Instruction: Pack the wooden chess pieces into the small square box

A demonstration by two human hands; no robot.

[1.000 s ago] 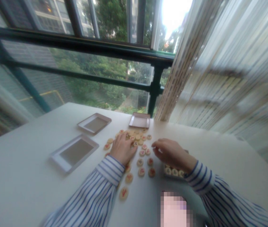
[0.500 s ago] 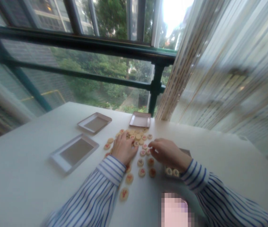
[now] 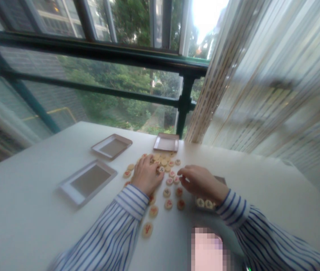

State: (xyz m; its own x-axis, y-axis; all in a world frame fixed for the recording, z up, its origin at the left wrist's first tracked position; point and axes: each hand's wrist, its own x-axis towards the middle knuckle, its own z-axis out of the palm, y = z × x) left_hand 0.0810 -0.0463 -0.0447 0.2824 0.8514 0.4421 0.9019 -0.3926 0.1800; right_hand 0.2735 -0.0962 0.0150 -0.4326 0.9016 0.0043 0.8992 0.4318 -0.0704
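Observation:
Several round wooden chess pieces [image 3: 166,193] with red or dark marks lie scattered on a white table [image 3: 29,210]. My left hand [image 3: 146,176] rests palm down among them, its fingers curled over a piece with a dark mark [image 3: 161,169]. My right hand [image 3: 201,181] hovers just right of the pile, its fingers pinched together near a piece. Under its wrist sits a small tray [image 3: 205,203] holding a row of pieces. Both arms wear blue-striped white sleeves.
Three shallow trays lie on the table: a large white one [image 3: 88,182] at the left, another [image 3: 111,145] behind it, a small one [image 3: 166,143] by the window. A dark railing and glass run along the far edge. Striped curtains hang at the right.
My right hand has moved left toward the pile, uncovering part of the small tray under it. My left hand has barely shifted.

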